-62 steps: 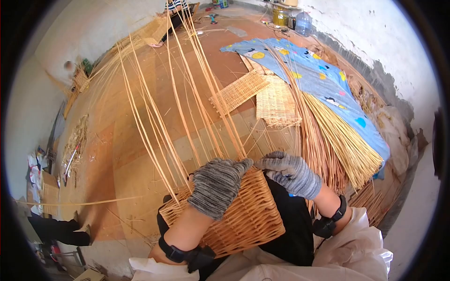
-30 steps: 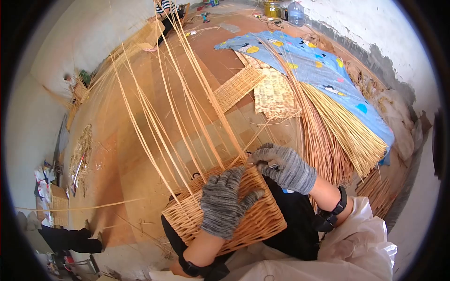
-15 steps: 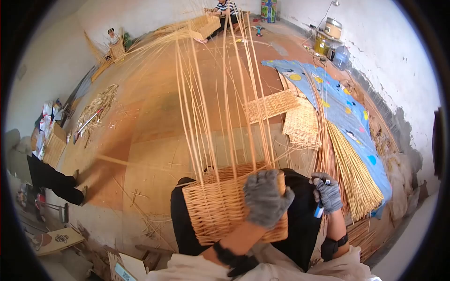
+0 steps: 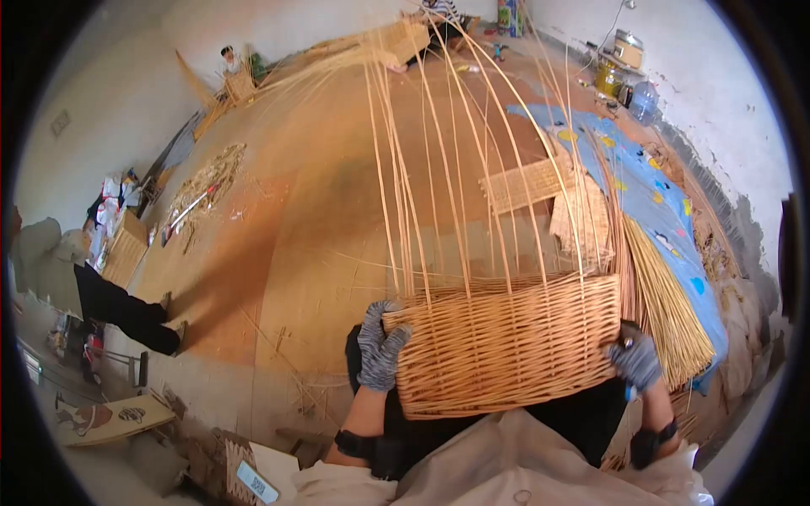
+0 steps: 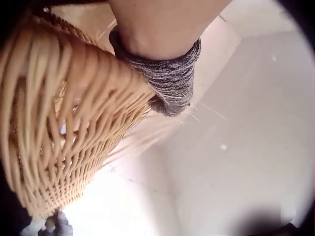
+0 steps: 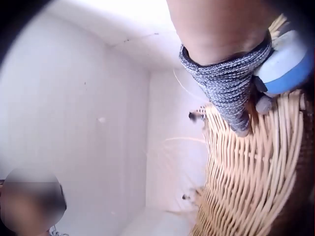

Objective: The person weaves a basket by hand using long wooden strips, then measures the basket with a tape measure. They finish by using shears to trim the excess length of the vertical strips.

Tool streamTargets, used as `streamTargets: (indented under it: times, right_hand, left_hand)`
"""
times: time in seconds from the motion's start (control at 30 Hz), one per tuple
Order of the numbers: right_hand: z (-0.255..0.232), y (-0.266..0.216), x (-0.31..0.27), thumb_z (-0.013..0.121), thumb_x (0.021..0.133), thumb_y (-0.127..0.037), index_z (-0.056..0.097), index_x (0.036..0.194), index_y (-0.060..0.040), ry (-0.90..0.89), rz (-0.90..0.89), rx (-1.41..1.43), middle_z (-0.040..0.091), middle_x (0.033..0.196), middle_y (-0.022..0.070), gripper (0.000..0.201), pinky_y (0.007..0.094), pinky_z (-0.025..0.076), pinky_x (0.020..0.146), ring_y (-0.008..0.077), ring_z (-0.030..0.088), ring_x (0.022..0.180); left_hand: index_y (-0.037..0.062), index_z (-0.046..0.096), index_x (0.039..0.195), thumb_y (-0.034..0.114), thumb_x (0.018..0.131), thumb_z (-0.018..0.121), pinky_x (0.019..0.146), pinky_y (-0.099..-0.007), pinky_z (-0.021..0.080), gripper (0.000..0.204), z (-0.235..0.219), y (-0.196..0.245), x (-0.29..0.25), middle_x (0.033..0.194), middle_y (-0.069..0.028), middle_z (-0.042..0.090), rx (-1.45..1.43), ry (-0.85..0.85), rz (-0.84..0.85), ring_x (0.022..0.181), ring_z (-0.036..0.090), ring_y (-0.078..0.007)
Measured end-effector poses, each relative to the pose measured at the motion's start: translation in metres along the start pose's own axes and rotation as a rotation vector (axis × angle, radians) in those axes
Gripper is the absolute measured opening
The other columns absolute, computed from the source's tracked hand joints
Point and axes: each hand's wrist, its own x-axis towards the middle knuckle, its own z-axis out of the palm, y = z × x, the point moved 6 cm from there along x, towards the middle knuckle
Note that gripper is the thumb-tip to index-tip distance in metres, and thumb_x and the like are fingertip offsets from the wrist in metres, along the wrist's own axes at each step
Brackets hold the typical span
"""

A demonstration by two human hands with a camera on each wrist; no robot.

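Observation:
A half-woven wicker basket (image 4: 506,346) rests over the person's lap, its long side facing the wearer and tall uprights rising from its top edge. At its left end my left hand (image 4: 381,346), in a grey knit glove, grips the edge; the left wrist view shows the glove (image 5: 170,83) at the rim. My gloved right hand (image 4: 637,361) holds the opposite end, thumb against the weave. Tucked in that same hand is a white-and-blue handled tool (image 6: 288,64), its working end hidden. Most fingers are out of sight behind the basket.
Woven panels (image 4: 527,185) and a bundle of yellow rods (image 4: 671,308) lie right, beside a blue patterned cloth (image 4: 607,152). Another person's legs (image 4: 126,312) show at left. Further people sit at the back with wicker work (image 4: 396,42). A straw pile (image 4: 202,181) lies left.
My left hand has gone from pressing the basket's side to its left end. My right hand drew away rightward with the tool, then took the right end. The basket has turned to face the wearer.

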Motion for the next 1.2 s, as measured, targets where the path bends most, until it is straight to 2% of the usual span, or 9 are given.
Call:
streamTargets:
  times: [0.23, 0.37, 0.43, 0.47, 0.57, 0.8, 1.0, 1.1, 1.2]
  right_hand:
    - [0.022, 0.007, -0.025, 0.068, 0.079, -0.008, 0.051, 0.125, 0.0009, -0.044, 0.368, 0.389, 0.065, 0.096, 0.0115, 0.05, 0.0287, 0.052, 0.058, 0.0157, 0.063, 0.072]
    - [0.016, 0.006, -0.019, 0.057, 0.084, -0.002, 0.054, 0.119, 0.0004, 0.164, -0.204, -0.279, 0.065, 0.093, 0.0137, 0.035, 0.0288, 0.05, 0.063, 0.0199, 0.062, 0.072]
    - [0.002, 0.001, -0.011, 0.053, 0.084, -0.001, 0.056, 0.114, 0.0, 0.295, 0.005, 0.282, 0.064, 0.095, 0.0186, 0.03, 0.0307, 0.051, 0.069, 0.0268, 0.064, 0.08]
    - [-0.005, -0.093, -0.02, 0.053, 0.083, -0.003, 0.057, 0.112, -0.0008, 0.381, -0.243, -0.25, 0.064, 0.094, 0.0183, 0.029, 0.0309, 0.051, 0.07, 0.0267, 0.064, 0.083]
    - [0.053, -0.189, -0.007, 0.053, 0.084, -0.009, 0.055, 0.112, -0.0011, -0.016, -0.584, -0.216, 0.06, 0.102, 0.0199, 0.029, 0.0367, 0.05, 0.082, 0.0322, 0.058, 0.096]
    - [0.177, -0.233, 0.082, 0.058, 0.084, -0.022, 0.046, 0.127, -0.0067, -0.771, -0.394, -0.62, 0.059, 0.111, 0.0217, 0.048, 0.0423, 0.044, 0.091, 0.0352, 0.056, 0.105]
    - [0.182, -0.235, 0.059, 0.056, 0.082, -0.01, 0.055, 0.111, 0.0012, -0.568, -0.416, -0.523, 0.059, 0.114, 0.0198, 0.031, 0.0432, 0.05, 0.083, 0.0324, 0.06, 0.103]
    - [0.184, -0.233, 0.072, 0.053, 0.084, -0.008, 0.049, 0.121, -0.0004, -0.729, -0.323, -0.431, 0.053, 0.123, 0.023, 0.038, 0.0436, 0.049, 0.086, 0.0329, 0.057, 0.107]
    - [0.17, -0.22, 0.06, 0.047, 0.087, -0.007, 0.039, 0.132, -0.003, -0.453, -0.504, -0.452, 0.044, 0.131, 0.0261, 0.046, 0.0432, 0.05, 0.086, 0.0338, 0.057, 0.108]
  left_hand:
    - [0.0031, 0.058, 0.102, 0.036, 0.094, 0.049, 0.073, -0.028, 0.051, 0.035, -0.014, -0.016, 0.002, 0.095, -0.0071, 0.061, -0.223, 0.192, -0.243, 0.082, 0.058, -0.0152]
    - [0.0022, 0.063, 0.091, 0.024, 0.095, 0.051, 0.071, -0.0259, 0.049, 0.025, -0.013, -0.02, 0.011, 0.085, -0.0047, 0.062, -0.052, 0.268, -0.311, 0.078, 0.057, -0.0122]
    - [0.0018, 0.062, 0.091, 0.022, 0.094, 0.051, 0.071, -0.0258, 0.049, 0.023, -0.012, -0.021, 0.018, 0.086, -0.0045, 0.062, 0.072, 0.303, -0.292, 0.078, 0.057, -0.0122]
    - [0.0016, 0.062, 0.091, 0.021, 0.094, 0.051, 0.072, -0.0257, 0.048, 0.022, -0.01, -0.023, 0.019, 0.086, -0.0044, 0.062, 0.134, 0.322, -0.285, 0.078, 0.057, -0.0122]
    - [0.001, 0.064, 0.095, 0.013, 0.091, 0.056, 0.076, -0.0273, 0.047, 0.015, -0.008, -0.025, 0.025, 0.088, -0.0065, 0.062, 0.419, 0.211, -0.044, 0.081, 0.058, -0.0159]
    - [0.0052, 0.063, 0.102, 0.016, 0.08, 0.07, 0.086, -0.0326, 0.043, 0.025, 0.015, 0.005, 0.012, 0.096, -0.0102, 0.059, 0.912, -0.026, 0.167, 0.095, 0.055, -0.0215]
    - [0.0031, 0.061, 0.1, 0.016, 0.077, 0.073, 0.085, -0.0324, 0.044, 0.029, -0.006, -0.009, 0.006, 0.096, -0.0093, 0.057, 0.822, -0.041, 0.273, 0.095, 0.054, -0.0214]
    - [0.0025, 0.058, 0.109, 0.014, 0.078, 0.072, 0.089, -0.0323, 0.043, 0.036, -0.004, -0.017, 0.014, 0.103, -0.0092, 0.056, 0.595, -0.04, 0.052, 0.098, 0.054, -0.0205]
    - [0.0038, 0.052, 0.121, 0.017, 0.075, 0.075, 0.091, -0.0344, 0.042, 0.053, -0.008, -0.018, 0.019, 0.112, -0.0119, 0.053, 0.725, 0.01, 0.053, 0.103, 0.052, -0.0239]
